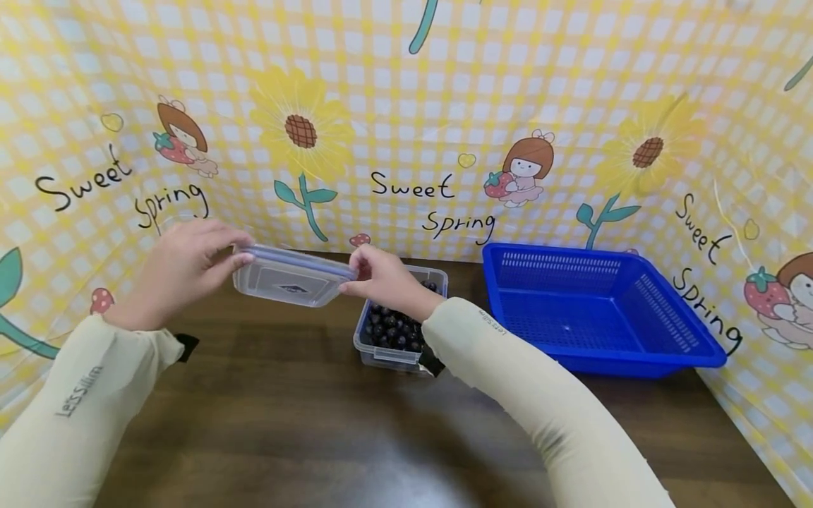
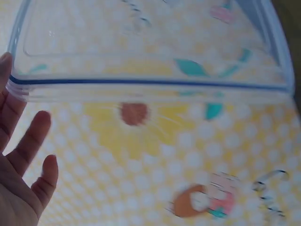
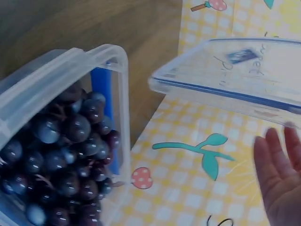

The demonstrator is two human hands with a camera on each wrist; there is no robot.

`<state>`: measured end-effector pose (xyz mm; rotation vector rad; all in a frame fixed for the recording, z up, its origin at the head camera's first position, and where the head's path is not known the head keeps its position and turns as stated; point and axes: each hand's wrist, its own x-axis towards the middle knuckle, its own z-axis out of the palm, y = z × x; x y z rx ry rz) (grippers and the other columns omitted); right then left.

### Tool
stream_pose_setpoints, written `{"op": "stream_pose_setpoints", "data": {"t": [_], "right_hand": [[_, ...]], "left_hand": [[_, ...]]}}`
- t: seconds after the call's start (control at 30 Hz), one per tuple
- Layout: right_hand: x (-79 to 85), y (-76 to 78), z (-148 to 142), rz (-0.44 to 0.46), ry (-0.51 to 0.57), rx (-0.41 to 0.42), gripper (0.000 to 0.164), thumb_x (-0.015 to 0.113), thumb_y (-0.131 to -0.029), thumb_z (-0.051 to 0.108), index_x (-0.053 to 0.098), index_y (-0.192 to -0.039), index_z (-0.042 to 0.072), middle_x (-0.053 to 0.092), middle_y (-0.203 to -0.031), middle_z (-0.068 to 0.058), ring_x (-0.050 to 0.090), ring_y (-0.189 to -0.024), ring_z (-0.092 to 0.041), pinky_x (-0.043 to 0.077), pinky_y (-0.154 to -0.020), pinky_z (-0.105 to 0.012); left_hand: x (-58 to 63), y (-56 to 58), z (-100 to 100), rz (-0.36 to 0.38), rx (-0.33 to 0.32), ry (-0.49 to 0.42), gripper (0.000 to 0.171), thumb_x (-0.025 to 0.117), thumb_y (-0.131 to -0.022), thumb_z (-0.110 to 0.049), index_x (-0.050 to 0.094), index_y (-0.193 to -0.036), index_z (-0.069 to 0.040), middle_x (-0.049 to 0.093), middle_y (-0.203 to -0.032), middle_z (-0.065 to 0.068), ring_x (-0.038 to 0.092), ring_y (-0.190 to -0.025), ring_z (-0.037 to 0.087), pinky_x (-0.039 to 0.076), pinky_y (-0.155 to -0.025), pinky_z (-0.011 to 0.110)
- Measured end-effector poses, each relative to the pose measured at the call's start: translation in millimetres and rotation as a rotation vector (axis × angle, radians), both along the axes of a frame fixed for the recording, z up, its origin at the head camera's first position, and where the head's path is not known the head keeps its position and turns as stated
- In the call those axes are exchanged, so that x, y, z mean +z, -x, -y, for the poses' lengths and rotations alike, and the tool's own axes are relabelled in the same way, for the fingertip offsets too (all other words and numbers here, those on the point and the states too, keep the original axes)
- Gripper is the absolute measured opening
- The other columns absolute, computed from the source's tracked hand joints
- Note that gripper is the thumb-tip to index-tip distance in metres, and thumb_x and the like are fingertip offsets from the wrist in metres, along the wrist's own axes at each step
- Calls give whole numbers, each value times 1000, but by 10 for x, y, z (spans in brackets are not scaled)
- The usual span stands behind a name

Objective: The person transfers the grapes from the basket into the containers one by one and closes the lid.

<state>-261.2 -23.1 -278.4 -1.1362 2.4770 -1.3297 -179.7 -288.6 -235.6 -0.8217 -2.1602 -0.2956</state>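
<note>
Both hands hold up a clear plastic lid (image 1: pixel 288 281) with a blue seal along its rim, tilted above the table. My left hand (image 1: pixel 190 264) pinches its left end between thumb and fingers. At the opposite end, the right hand (image 1: pixel 387 279) pinches the rim. Just below the right forearm stands a clear plastic container (image 1: pixel 384 356), uncovered and filled with dark grapes (image 1: pixel 394 330). Part of that container is hidden by the right hand and wrist. The right wrist view shows the grapes (image 3: pixel 66 155) closely, with the lid (image 3: pixel 225 80) apart from the container.
A blue plastic basket (image 1: pixel 603 360) with slotted sides sits to the right of the container, near the backdrop. Brown wooden tabletop (image 1: pixel 286 423) extends in front. A yellow checked cloth (image 1: pixel 406 106) with flowers and lettering encloses the back and sides.
</note>
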Motion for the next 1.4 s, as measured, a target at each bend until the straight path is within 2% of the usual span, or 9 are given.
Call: {"op": "stream_pose_setpoints", "data": {"t": [0.17,0.33,0.53,0.67,0.77,0.9,1.03,1.23,1.4], "right_hand": [[-109,38,-154,58,205,-64,26,73,-85,8,49,-92,4,50,-86,-4,48,-70,-13,41,-59,-24],[-178,46,-289,123,287,-102,34,72,-86,8,54,-114,1,61,-93,-10,60,-73,-13,51,-64,-29],[-259,91,-431,42,271,-210,29,74,-84,12,62,-107,0,68,-98,-12,66,-86,-20,54,-78,-30],[-313,107,-531,0,348,-297,26,76,-82,7,61,-102,-1,69,-97,-15,67,-87,-24,55,-77,-31],[-326,129,-619,-52,393,-356,29,76,-81,5,61,-105,-2,70,-98,-17,69,-88,-27,57,-74,-34],[-306,172,-757,-133,397,-423,38,76,-80,3,61,-114,-4,69,-96,-19,70,-87,-30,57,-74,-36],[-250,202,-883,-151,390,-499,45,78,-79,4,61,-120,-4,69,-93,-19,70,-85,-31,57,-72,-37],[-211,261,-1001,-164,396,-563,47,79,-78,6,61,-120,-2,68,-91,-17,70,-83,-29,55,-66,-33],[-199,281,-1043,-182,433,-566,45,79,-79,6,60,-120,-1,67,-90,-18,69,-83,-30,56,-69,-35]], "left_hand": [[193,-9,-314,-50,-31,33,60,39,-98,-52,70,-90,-2,64,-82,7,54,-62,15,40,-55,30],[319,-55,-587,-54,-82,9,57,41,-98,-48,70,-91,0,62,-83,8,54,-65,13,40,-56,26],[418,-2,-852,-73,-164,-99,54,48,-95,-45,69,-89,4,61,-79,9,53,-66,15,35,-58,20],[432,102,-980,-42,-155,-171,25,67,-91,-18,68,-89,7,62,-78,12,58,-69,22,41,-60,21],[394,233,-1066,38,-116,-270,13,73,-81,4,68,-92,9,62,-79,15,59,-69,24,45,-63,19],[279,420,-1157,146,-119,-463,14,70,-83,5,68,-96,10,61,-78,17,55,-66,16,42,-63,14],[153,555,-1207,225,-136,-615,18,68,-87,0,67,-103,9,61,-80,16,50,-61,3,39,-56,14],[-66,718,-1250,422,-111,-708,43,65,-90,-4,52,-130,7,61,-92,20,56,-71,1,47,-63,12],[-287,781,-1355,511,-136,-816,49,67,-88,-1,47,-132,9,62,-96,24,57,-72,-2,49,-68,13]]}}
